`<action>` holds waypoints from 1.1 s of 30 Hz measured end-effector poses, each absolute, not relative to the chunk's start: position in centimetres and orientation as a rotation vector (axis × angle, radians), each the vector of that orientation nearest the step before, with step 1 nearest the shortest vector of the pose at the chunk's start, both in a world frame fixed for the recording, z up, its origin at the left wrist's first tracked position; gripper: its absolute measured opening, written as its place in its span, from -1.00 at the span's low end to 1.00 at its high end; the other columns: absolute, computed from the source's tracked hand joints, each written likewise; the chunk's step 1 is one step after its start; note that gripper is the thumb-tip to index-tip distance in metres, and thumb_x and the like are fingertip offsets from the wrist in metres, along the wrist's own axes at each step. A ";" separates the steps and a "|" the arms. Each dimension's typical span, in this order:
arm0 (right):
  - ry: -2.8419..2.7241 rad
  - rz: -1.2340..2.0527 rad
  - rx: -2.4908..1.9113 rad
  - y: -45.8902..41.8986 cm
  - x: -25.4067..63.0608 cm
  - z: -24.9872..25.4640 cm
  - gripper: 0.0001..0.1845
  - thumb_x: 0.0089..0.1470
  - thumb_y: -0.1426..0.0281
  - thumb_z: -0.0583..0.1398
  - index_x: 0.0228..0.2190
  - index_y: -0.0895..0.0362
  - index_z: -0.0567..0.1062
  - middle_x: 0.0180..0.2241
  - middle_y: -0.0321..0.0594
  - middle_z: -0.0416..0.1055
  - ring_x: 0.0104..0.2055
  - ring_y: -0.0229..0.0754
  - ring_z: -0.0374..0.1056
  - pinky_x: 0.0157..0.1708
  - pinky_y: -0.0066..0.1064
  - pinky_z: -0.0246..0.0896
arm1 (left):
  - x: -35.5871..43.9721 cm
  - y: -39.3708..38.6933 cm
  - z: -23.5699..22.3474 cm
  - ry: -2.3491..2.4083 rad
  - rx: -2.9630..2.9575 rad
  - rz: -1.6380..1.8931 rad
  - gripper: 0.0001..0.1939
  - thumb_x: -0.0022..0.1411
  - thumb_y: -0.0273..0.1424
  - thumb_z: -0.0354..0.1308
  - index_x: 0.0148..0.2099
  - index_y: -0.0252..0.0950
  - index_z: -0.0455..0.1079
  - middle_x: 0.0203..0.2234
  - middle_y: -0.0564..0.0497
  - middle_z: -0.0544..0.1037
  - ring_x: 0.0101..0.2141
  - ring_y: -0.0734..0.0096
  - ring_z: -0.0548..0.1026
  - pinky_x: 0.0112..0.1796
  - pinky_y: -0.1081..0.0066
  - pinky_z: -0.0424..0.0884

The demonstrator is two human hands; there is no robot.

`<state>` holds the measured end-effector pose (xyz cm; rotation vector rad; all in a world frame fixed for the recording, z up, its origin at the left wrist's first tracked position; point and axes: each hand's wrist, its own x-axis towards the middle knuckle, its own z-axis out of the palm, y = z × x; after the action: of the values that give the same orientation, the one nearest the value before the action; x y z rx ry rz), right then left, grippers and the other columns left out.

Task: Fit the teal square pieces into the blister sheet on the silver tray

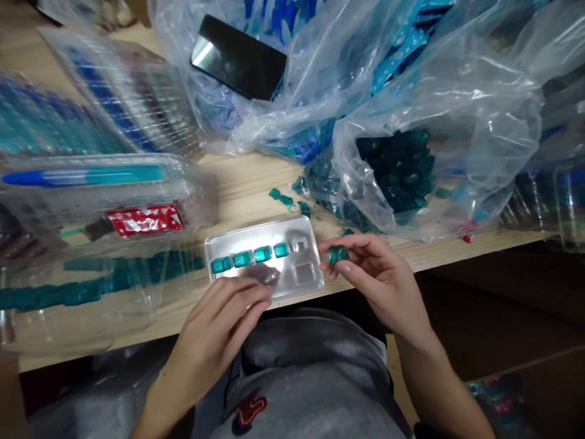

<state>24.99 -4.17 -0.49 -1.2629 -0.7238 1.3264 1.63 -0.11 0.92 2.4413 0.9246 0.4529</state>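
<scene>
A clear plastic blister tray (301, 235) lies at the near edge of the wooden table. Its upper row holds several teal square pieces (249, 257); two pockets at its right end stand empty. My left hand (223, 323) rests with fingers stretched out on the tray's near left edge, holding it down. My right hand (375, 277) is just right of the tray and pinches one teal piece (339, 253) between thumb and fingers.
An open plastic bag of teal pieces (402, 171) sits right behind the tray, with loose pieces (287, 198) spilled beside it. Stacks of filled clear trays (91, 244) crowd the left. A black phone (238, 57) lies on bags at the back.
</scene>
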 end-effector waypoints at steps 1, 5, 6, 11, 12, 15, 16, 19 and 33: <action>-0.714 1.341 -1.259 -4.1 24.9 -0.5 -0.83 0.06 0.39 0.32 -0.26 0.09 0.50 -0.31 -0.25 0.58 -0.38 -0.31 0.51 -0.31 -0.47 0.49 | 1.7 -0.2 0.9 0.937 2.434 0.479 -0.82 0.35 -0.48 0.07 -0.02 -0.25 0.37 -0.26 0.01 0.51 -0.24 0.40 0.49 -0.23 0.40 0.43; -0.644 1.469 -1.131 -4.4 23.4 0.0 -0.83 0.07 0.44 0.32 -0.24 0.06 0.53 -0.36 -0.31 0.58 -0.36 -0.30 0.54 -0.29 -0.47 0.51 | 2.9 -0.3 0.9 0.933 2.297 0.580 -0.77 0.35 -0.40 0.09 0.04 -0.22 0.34 -0.20 0.00 0.50 -0.18 0.42 0.48 -0.17 0.44 0.45; -0.638 1.508 -1.099 -4.6 22.9 0.2 -0.82 0.08 0.46 0.31 -0.23 0.04 0.54 -0.34 -0.33 0.58 -0.32 -0.31 0.55 -0.26 -0.49 0.50 | 3.3 -0.3 1.0 0.926 2.240 0.613 -0.76 0.35 -0.38 0.10 0.06 -0.21 0.33 -0.18 0.00 0.50 -0.15 0.43 0.48 -0.16 0.44 0.45; -0.745 1.471 -1.116 -5.3 21.5 1.0 -0.67 0.08 0.55 0.28 -0.17 -0.09 0.58 -0.18 -0.38 0.55 -0.18 -0.36 0.52 -0.17 -0.57 0.45 | 4.7 0.1 1.4 0.934 2.119 0.727 -0.79 0.31 -0.39 0.16 0.00 -0.17 0.35 -0.19 0.04 0.49 -0.16 0.46 0.48 -0.17 0.47 0.47; -0.793 1.421 -1.140 -5.3 21.5 1.0 -0.65 0.09 0.57 0.26 -0.16 -0.09 0.58 -0.16 -0.37 0.54 -0.17 -0.37 0.51 -0.17 -0.57 0.44 | 4.7 0.2 1.5 0.940 2.125 0.728 -0.81 0.32 -0.42 0.14 -0.02 -0.18 0.36 -0.21 0.05 0.49 -0.17 0.48 0.48 -0.17 0.48 0.47; -0.948 1.286 -1.189 -5.2 21.5 1.1 -0.62 0.11 0.63 0.18 -0.16 -0.05 0.57 -0.16 -0.30 0.51 -0.11 -0.32 0.47 -0.15 -0.51 0.44 | 4.7 0.2 1.7 0.956 2.173 0.728 -0.81 0.33 -0.50 0.10 -0.03 -0.19 0.36 -0.21 0.06 0.51 -0.17 0.51 0.50 -0.16 0.51 0.47; -0.986 1.252 -1.202 -5.1 21.4 1.0 -0.61 0.11 0.64 0.16 -0.16 -0.04 0.57 -0.16 -0.28 0.50 -0.09 -0.29 0.45 -0.14 -0.48 0.44 | 4.7 0.1 1.7 0.964 2.205 0.734 -0.80 0.33 -0.52 0.09 -0.03 -0.19 0.36 -0.20 0.06 0.52 -0.17 0.50 0.51 -0.15 0.50 0.48; -1.059 1.170 -1.225 -5.2 20.9 0.9 -0.61 0.12 0.61 0.17 -0.11 -0.05 0.54 -0.12 -0.25 0.48 -0.05 -0.25 0.42 -0.11 -0.43 0.43 | 5.0 -0.1 1.6 0.954 2.365 0.802 -0.75 0.30 -0.57 0.08 -0.01 -0.21 0.35 -0.22 0.04 0.55 -0.19 0.44 0.54 -0.16 0.45 0.51; -0.760 1.621 -0.853 -5.9 21.2 -0.3 -0.67 0.04 0.51 0.32 -0.19 -0.14 0.62 -0.20 -0.33 0.52 -0.31 -0.37 0.50 -0.32 -0.53 0.50 | 3.7 -2.4 0.2 0.973 2.071 0.919 -0.82 0.32 -0.57 0.06 -0.11 -0.25 0.40 -0.31 0.05 0.47 -0.31 0.55 0.49 -0.33 0.56 0.46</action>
<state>21.23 -5.91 -0.35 -0.8532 -0.7598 1.6209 3.73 -2.41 0.15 2.0714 0.9726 0.9195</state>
